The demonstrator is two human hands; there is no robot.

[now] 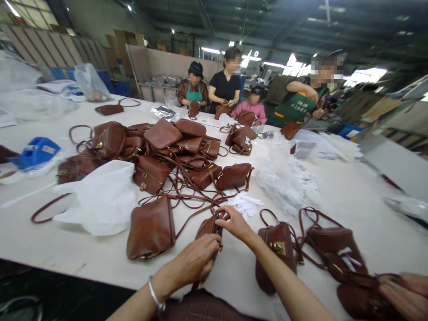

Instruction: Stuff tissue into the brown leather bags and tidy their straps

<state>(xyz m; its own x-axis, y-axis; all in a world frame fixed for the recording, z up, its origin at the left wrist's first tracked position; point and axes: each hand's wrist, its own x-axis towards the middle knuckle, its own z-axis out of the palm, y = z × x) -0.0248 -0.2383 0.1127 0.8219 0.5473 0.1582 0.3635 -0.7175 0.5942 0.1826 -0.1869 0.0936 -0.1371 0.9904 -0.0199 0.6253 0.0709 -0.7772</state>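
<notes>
A small brown leather bag (pixel 204 229) stands at the table's near edge, between both hands. My left hand (pixel 195 258), with a bangle on its wrist, is closed over the bag's near side. At the far top end, my right hand (pixel 234 221) pinches the bag by its zipper or strap. Left of it lies a flat brown bag (pixel 150 229); to the right is a bag with a gold clasp (pixel 276 249). A strap runs from the held bag toward the large pile of brown bags (pixel 160 147).
White wrapping (pixel 103 196) and a blue tape dispenser (pixel 38 151) lie at left. Plastic bags (pixel 287 178) and white strips (pixel 245 203) are beyond my right hand. Another person's hand (pixel 404 294) holds a bag at lower right. Several people work across the table (pixel 214 285).
</notes>
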